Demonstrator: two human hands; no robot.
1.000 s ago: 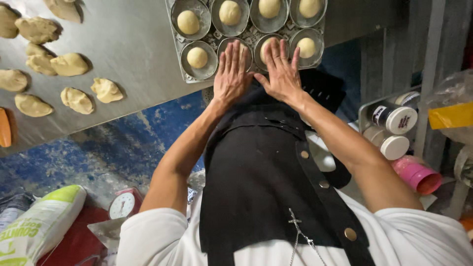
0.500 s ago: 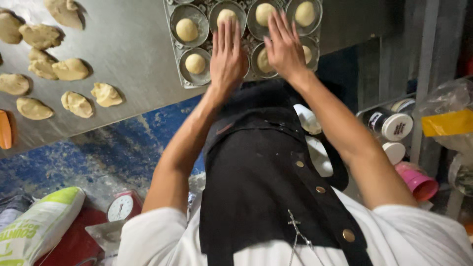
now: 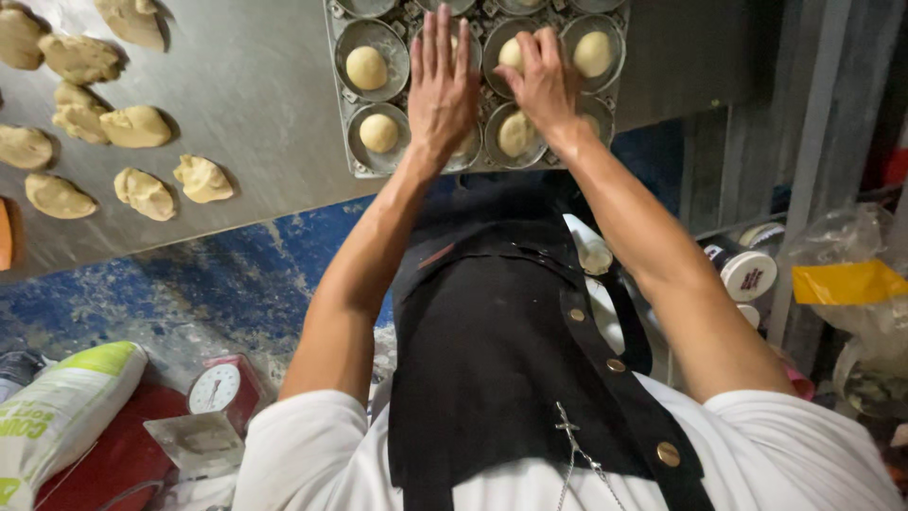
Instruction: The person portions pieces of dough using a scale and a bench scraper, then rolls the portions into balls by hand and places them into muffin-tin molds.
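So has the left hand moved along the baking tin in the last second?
Yes. The left hand has slid further up the muffin tin, from its near row of cups toward the next row.

Dull grey metal table (image 3: pixel 255 85), worn metal muffin tray (image 3: pixel 340 114) — matt pale dough balls (image 3: pixel 367 68), black cloth apron (image 3: pixel 492 378), glossy plastic sack (image 3: pixel 57 416)

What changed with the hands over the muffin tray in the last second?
Both hands slid further up the metal muffin tray, away from the body. The left hand lies flat over the cups; the right hand, flat a second ago, now curls its fingers at a pale dough ball. The loose dough pieces on the steel table stayed put.
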